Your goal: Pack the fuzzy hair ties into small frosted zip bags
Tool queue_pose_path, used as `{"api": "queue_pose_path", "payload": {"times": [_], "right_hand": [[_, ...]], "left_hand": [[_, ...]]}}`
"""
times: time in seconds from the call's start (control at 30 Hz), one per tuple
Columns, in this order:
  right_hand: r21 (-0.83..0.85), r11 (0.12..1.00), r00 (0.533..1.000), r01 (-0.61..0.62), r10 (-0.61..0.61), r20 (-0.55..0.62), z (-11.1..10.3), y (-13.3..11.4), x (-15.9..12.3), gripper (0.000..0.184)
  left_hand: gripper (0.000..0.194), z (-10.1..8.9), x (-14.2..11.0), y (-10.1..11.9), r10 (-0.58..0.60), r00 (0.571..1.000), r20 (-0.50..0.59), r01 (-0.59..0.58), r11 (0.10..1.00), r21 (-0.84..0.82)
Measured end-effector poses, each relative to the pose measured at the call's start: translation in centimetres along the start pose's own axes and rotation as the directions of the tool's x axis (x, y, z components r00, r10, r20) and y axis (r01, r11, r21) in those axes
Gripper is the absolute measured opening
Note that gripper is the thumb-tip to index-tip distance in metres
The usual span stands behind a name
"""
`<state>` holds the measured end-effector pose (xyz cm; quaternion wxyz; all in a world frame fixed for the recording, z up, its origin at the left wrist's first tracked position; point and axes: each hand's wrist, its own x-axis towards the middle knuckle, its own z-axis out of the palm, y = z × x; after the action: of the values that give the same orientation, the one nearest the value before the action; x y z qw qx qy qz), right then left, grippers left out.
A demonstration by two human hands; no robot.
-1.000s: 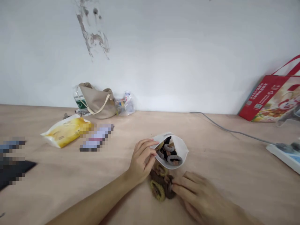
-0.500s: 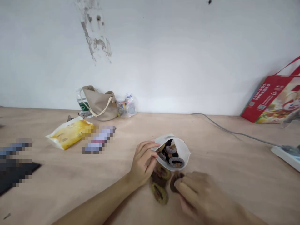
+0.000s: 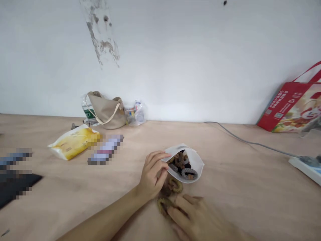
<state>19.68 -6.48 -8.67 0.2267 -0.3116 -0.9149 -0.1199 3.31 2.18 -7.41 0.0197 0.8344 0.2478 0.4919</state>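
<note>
The counter (image 3: 240,190) bore a white bag (image 3: 197,162), mouth gaping. The left hand (image 3: 154,172), fingers curled, pinched its rim; the right hand (image 3: 198,214) bent palm-down, its grip too blurred to tell, at a mustard ring (image 3: 161,205) before the bag. Grey and brown rings (image 3: 179,162) lay inside.

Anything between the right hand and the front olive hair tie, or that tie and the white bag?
Nothing visible separates the right hand from the front olive hair tie; they overlap. The rear olive hair tie and a brown one lie between it and the white bag.
</note>
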Motion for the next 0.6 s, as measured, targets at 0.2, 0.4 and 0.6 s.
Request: {"api": "queue_pose_path", "payload": {"times": [0.2,0.4,0.6], "right_hand": [[0.009,0.997,0.987,0.082,-0.08,-0.138,-0.5,0.8,-0.2,0.027],[-0.22,0.927,0.938,-0.303,0.249,-0.241,-2.8,3.8,-0.3,0.022],[-0.111,0.968,0.974,-0.226,0.225,-0.019,-0.3,0.9,1.3,0.017]], "left_hand": [[0.019,0.0,0.0,0.0,0.0,1.0,-0.009,0.0,1.0,-0.003],[0.018,0.0,0.0,0.1,0.006,1.0,-0.005,-0.006,1.0,-0.023],[0.019,-0.1,0.0,0.1,0.014,1.0,-0.007,-0.014,1.0,-0.011]]}}
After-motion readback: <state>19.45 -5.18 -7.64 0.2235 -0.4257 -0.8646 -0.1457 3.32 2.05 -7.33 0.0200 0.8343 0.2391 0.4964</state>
